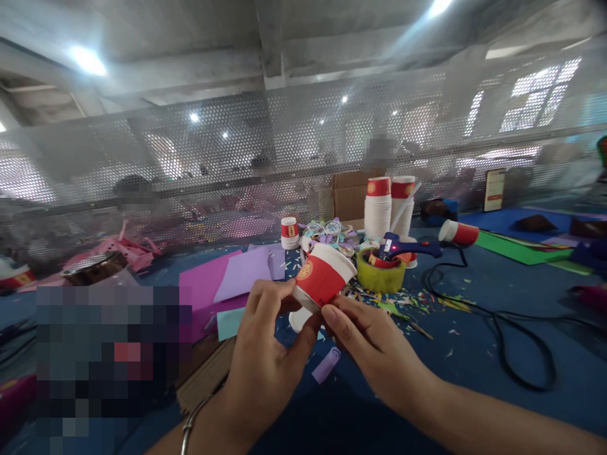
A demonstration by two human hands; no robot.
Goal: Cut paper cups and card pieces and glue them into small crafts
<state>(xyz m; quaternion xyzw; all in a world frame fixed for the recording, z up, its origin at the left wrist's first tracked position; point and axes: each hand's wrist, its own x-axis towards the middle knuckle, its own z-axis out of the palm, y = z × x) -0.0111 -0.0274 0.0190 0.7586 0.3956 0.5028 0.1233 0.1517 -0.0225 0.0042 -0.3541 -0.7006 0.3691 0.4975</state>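
Observation:
A red and white paper cup (323,275) with a gold emblem is held tilted above the table, its wide rim toward the upper right. My left hand (270,344) grips its lower left side between fingers and thumb. From the right, my right hand (367,332) pinches the cup near its base. Partly hidden behind my left fingers, a white round piece (298,319) lies on the table. A small purple paper strip (326,365) rests below the hands.
Behind stand stacked paper cups (378,212). A blue glue gun (410,248) rests on a yellow tape roll (380,272), its black cord (502,335) looping rightward. Purple paper sheets (244,275) lie left, green sheets (512,248) right. A perforated metal screen (213,151) spans the back.

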